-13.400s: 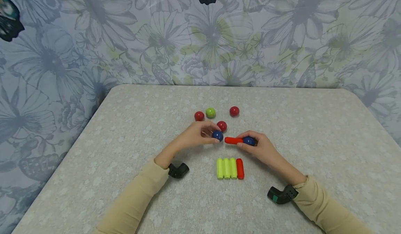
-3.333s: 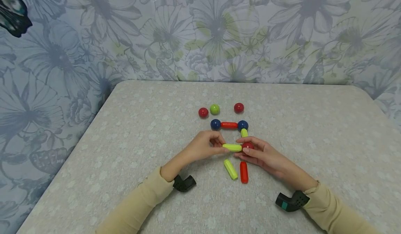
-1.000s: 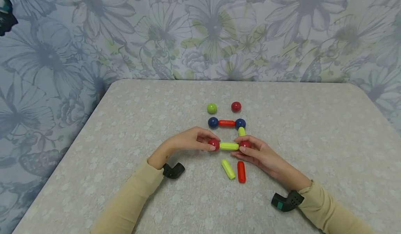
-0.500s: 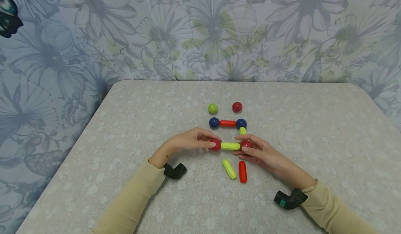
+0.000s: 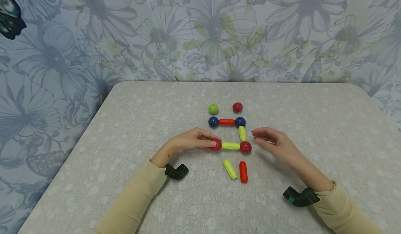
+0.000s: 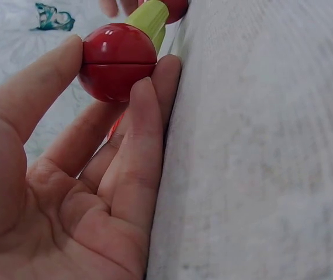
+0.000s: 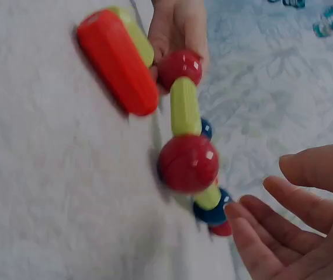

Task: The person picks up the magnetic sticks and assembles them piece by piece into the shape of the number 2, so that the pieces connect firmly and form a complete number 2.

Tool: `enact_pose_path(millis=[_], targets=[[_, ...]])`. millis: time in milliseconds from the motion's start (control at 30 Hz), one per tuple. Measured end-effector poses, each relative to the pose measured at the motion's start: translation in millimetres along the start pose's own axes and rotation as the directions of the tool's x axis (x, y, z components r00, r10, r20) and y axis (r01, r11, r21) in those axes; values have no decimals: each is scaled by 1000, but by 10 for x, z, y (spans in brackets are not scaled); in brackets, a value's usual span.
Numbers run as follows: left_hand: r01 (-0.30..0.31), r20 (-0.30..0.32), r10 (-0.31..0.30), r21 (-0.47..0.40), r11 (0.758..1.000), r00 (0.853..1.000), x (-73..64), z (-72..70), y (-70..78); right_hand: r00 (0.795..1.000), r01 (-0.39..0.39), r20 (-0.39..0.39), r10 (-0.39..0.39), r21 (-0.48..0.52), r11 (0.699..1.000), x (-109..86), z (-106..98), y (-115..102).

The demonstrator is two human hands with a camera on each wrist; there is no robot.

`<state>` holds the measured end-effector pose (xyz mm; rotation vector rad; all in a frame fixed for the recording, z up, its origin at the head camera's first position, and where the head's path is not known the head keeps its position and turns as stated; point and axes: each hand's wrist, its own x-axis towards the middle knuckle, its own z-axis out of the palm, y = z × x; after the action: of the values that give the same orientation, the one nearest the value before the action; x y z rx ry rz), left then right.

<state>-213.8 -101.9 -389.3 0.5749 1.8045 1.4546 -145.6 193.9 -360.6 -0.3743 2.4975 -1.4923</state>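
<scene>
A chain of balls and rods lies on the table. My left hand (image 5: 192, 140) pinches the red ball (image 6: 117, 61) at its near left end between thumb and fingers. From that ball a yellow-green rod (image 5: 230, 146) runs to a second red ball (image 5: 245, 147). Another yellow-green rod (image 5: 242, 133) leads away to a blue ball (image 5: 240, 122), joined by a red rod (image 5: 227, 122) to a further blue ball (image 5: 213, 122). My right hand (image 5: 278, 145) is apart from the chain on its right, fingers loosely bent and holding nothing.
Behind the chain sit a loose green ball (image 5: 213, 109) and a loose red ball (image 5: 237, 107). Nearer the person lie a loose yellow-green rod (image 5: 230, 169) and a red rod (image 5: 243, 172). The cloth-covered table (image 5: 141, 115) meets a floral backdrop.
Over the earlier frames, separate balls and rods became a joined chain, the left-end red ball added last. Within the last half second my right hand let go of the right red ball and drew rightward.
</scene>
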Motion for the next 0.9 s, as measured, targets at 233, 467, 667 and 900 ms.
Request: enact_pose_path(millis=[233,467,667,900], targets=[[13,-14,-14,-12,1000,1000,13,-8,-18,973,229,6,-231,-167,959,-84,324,-129],[15,1,-15,-143,990,1000,14,-3,-17,963,269,89,-254,-314,910,-132,620,-220],[22,-14,-24,-141,990,1000,8,-7,-16,965,263,93,-246,-349,900,-123,741,-210],[22,-15,-25,-140,990,1000,9,0,-10,969,247,92,-230,-335,909,-135,783,-183]])
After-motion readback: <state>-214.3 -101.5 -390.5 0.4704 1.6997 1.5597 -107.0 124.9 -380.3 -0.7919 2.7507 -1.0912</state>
